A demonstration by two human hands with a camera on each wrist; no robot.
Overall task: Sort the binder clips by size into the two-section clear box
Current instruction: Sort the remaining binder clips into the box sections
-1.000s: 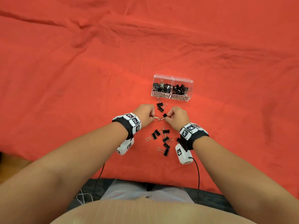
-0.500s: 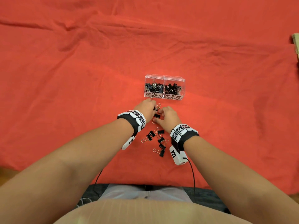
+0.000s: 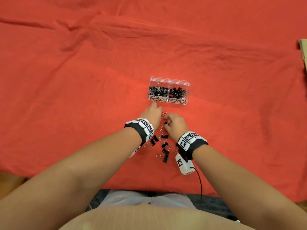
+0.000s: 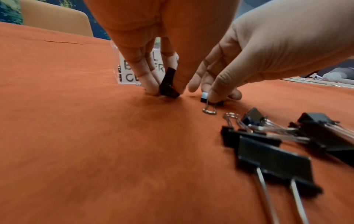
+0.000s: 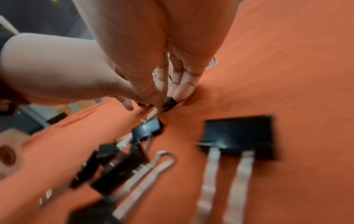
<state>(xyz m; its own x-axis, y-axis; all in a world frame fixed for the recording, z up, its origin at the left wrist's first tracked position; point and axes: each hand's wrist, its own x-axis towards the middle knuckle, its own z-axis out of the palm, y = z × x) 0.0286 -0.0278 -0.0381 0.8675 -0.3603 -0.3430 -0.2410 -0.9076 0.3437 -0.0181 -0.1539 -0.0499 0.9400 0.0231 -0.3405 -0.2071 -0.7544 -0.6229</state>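
Note:
The clear two-section box stands on the red cloth, its left half labelled small and its right half medium, with black clips in both. Just in front of it my left hand pinches a black binder clip that still touches the cloth. Close on its right, my right hand pinches a smaller clip by its body, also down on the cloth; it shows as the clip in the right wrist view. Several loose clips lie between my wrists.
Wrinkled red cloth covers the whole table. A beige cardboard edge pokes in at the far right. A black cable runs from my right wrist camera toward the table's front edge, near my lap.
Both hands have left the spot where they met over one clip. The left hand has gone forward toward the box and the right hand has followed a little.

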